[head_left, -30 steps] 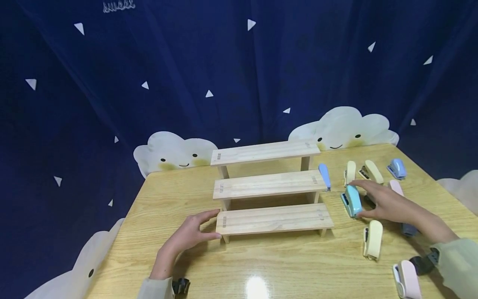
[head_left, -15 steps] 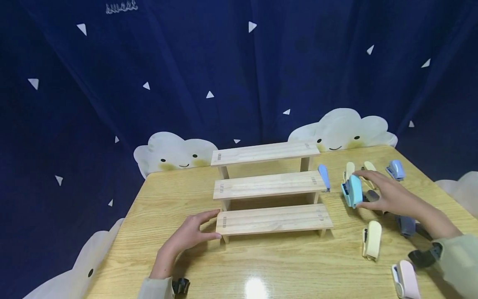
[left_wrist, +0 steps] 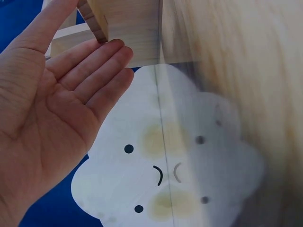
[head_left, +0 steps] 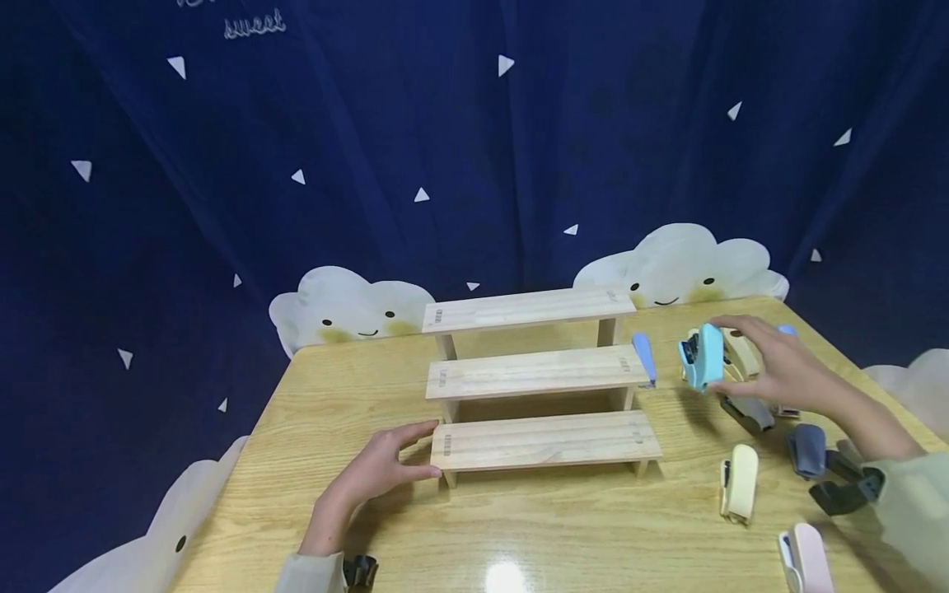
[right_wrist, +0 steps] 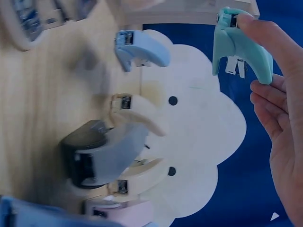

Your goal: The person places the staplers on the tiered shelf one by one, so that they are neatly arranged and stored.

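Note:
A turquoise stapler [head_left: 709, 354] is held above the table between the thumb and fingers of my right hand [head_left: 789, 371]. In the right wrist view the stapler [right_wrist: 258, 54] is tilted, its metal parts showing beneath. My left hand [head_left: 381, 469] is at the left end of a three-tier wooden shelf [head_left: 544, 442], at the lowest board, thumb near the front corner and fingers near the back one. In the left wrist view its fingers [left_wrist: 102, 75] are straight, with the tips at the wood's edge and the palm bare.
Right of the shelf stand a blue stapler [head_left: 643, 356], a grey one [head_left: 749, 412], a dark blue one [head_left: 806, 450], a cream one [head_left: 741, 482] and a pink one [head_left: 808, 556]. Others lie partly behind my right hand. A dark blue curtain [head_left: 371, 123] hangs behind the table.
My right hand has lifted the turquoise stapler off the table, up and slightly away, uncovering the grey stapler. The left hand has stayed at the shelf end.

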The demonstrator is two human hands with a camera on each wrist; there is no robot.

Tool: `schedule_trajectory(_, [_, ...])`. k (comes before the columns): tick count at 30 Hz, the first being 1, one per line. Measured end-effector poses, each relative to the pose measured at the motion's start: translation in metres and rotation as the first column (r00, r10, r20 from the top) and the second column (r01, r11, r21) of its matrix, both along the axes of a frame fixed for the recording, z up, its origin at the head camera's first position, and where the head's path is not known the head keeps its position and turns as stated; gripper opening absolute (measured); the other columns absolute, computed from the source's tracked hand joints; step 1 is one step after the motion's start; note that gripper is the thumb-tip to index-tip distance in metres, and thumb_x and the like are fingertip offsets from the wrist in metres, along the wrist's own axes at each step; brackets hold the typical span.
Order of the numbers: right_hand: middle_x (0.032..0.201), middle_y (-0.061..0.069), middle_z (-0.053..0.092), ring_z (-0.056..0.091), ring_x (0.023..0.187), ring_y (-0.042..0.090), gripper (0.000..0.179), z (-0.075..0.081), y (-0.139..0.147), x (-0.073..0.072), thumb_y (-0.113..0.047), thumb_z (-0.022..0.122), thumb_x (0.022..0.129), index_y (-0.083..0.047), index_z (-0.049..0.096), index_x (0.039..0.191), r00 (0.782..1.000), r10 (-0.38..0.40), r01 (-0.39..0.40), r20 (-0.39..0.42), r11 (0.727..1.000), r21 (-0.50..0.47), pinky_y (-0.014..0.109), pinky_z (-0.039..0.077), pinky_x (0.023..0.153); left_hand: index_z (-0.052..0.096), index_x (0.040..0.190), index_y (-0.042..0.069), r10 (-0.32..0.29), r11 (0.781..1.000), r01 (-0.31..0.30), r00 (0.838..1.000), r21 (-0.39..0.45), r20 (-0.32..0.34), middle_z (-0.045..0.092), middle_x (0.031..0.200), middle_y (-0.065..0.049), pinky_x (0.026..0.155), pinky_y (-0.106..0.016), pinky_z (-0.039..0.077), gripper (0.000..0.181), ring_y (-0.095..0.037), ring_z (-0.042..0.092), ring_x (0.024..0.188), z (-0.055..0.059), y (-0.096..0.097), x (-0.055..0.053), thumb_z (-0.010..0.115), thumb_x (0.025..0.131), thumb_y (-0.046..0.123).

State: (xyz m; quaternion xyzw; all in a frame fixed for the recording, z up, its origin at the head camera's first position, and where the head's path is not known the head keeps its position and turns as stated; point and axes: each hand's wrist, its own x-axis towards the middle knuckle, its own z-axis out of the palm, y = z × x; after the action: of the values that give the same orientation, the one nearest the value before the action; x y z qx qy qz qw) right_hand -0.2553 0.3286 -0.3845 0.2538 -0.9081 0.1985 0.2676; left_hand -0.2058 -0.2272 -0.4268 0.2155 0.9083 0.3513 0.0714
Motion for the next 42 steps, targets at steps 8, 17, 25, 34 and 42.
schedule_trajectory(8, [0.124,0.018,0.060,0.054,0.099,0.026,0.096,0.022,-0.010,-0.007,-0.018,0.097,0.049,-0.001,0.052,0.132,0.998,0.045,-0.045,-0.033,0.999,-0.012,0.005,0.032,0.083,0.049,0.144,0.008,-0.005,1.000,0.005,1.000,0.008,0.001,0.052,0.147,-0.013,0.111,-0.053,0.041,0.076,-0.037,0.050,0.134,-0.001,-0.002,0.001,0.076,0.082,0.042])
schedule_trajectory(17, [0.125,0.015,0.061,0.054,0.101,0.023,0.099,0.043,-0.030,-0.014,-0.018,0.096,0.045,-0.002,0.053,0.133,0.991,0.063,-0.062,-0.119,0.998,0.014,0.007,0.035,0.084,0.050,0.143,0.008,0.001,1.000,-0.001,1.000,0.012,-0.005,0.053,0.145,-0.013,0.110,-0.052,0.043,0.075,-0.036,0.051,0.133,-0.001,-0.002,0.000,0.077,0.081,0.042])
schedule_trajectory(25, [0.127,0.015,0.059,0.056,0.102,0.025,0.097,0.064,-0.052,-0.023,-0.017,0.096,0.049,-0.003,0.052,0.134,0.987,0.101,-0.101,-0.126,0.995,0.007,0.014,0.037,0.084,0.051,0.143,0.010,0.004,1.000,-0.004,1.000,0.010,0.001,0.052,0.146,-0.012,0.111,-0.051,0.043,0.074,-0.035,0.050,0.134,0.001,-0.002,0.000,0.077,0.081,0.042])
schedule_trajectory(34, [0.130,0.018,0.056,0.055,0.110,0.031,0.093,0.074,-0.085,-0.036,-0.016,0.094,0.056,0.000,0.049,0.135,0.977,0.186,-0.186,-0.106,0.982,0.017,0.025,0.045,0.093,0.050,0.143,0.006,-0.004,1.000,0.003,1.000,0.025,0.019,0.051,0.147,-0.014,0.112,-0.052,0.041,0.075,-0.038,0.049,0.135,0.002,0.000,0.000,0.078,0.082,0.038])
schedule_trajectory(42, [0.129,0.018,0.056,0.054,0.114,0.034,0.087,0.078,-0.113,-0.046,-0.019,0.092,0.061,0.001,0.048,0.134,0.965,0.253,-0.252,-0.073,0.968,0.015,0.050,0.048,0.090,0.049,0.143,0.006,-0.004,1.000,0.004,1.000,0.026,0.028,0.051,0.147,-0.014,0.112,-0.052,0.041,0.075,-0.038,0.049,0.135,0.001,0.001,0.001,0.077,0.082,0.038])
